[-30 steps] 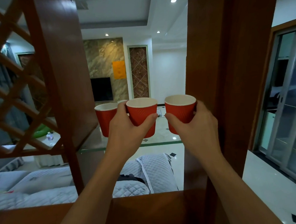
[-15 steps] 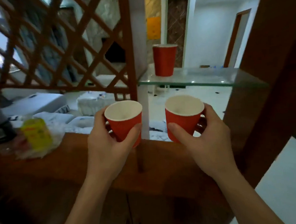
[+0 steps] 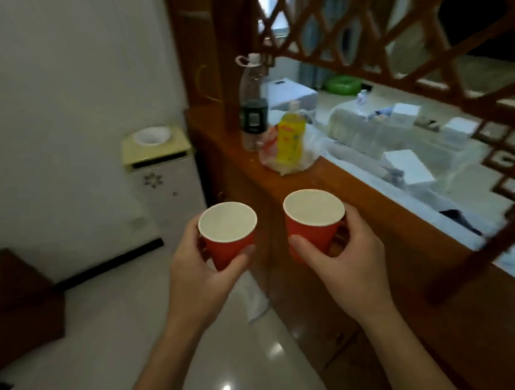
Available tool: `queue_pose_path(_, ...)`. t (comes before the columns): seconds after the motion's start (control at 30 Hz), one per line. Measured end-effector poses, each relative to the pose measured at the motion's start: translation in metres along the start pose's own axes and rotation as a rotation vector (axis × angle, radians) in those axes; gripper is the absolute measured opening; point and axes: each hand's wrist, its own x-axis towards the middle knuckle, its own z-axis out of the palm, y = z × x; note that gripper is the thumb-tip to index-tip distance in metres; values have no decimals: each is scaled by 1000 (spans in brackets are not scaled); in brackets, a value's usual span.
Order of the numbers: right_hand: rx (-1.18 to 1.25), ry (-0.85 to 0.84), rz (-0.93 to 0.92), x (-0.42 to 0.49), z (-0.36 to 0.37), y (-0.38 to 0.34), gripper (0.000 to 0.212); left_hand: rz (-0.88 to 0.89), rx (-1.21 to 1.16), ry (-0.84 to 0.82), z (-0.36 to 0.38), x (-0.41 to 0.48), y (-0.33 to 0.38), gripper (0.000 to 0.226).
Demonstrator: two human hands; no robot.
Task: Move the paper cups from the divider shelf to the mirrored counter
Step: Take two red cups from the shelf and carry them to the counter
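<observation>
The fingers [image 3: 247, 253] of the left hand [image 3: 195, 281] are wrapped around a red paper cup [image 3: 228, 235], thumb pressed on its near side, and the fingers [image 3: 300, 243] of the right hand [image 3: 348, 267] are clamped the same way on a second red paper cup [image 3: 313, 221]. Both cups are upright, held in the air side by side but apart, the left one over the tiled floor [image 3: 108, 336] and the right one in front of the near edge of the wooden surface [image 3: 354, 189]. Their white insides look empty.

Toward the far left corner of the surface stands a clear plastic bottle [image 3: 253, 102] with a dark label, its cap flipped open; the contents cannot be made out. Just beside it, a yellow bottle [image 3: 290, 138] sits in a crumpled plastic bag [image 3: 307, 153]. A wooden lattice screen [image 3: 391, 32] rises above the surface and is cut off at the top and right edges. Through it, the white-covered furniture is blurred. Against the white wall stands a small cabinet [image 3: 162, 173] with a white bowl-shaped recess on top.
</observation>
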Motion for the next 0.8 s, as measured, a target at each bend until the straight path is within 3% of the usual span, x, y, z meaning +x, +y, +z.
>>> queue_pose_path(0.33, 277, -601, -190, -3, 145, -34, 85, -193, 305, 521, -111, -64, -15, 65)
queue_pose_path(0.8, 564, -1214, -419, -167, 268, -145, 79, -480, 562, 1210, -220, -260, 20, 67)
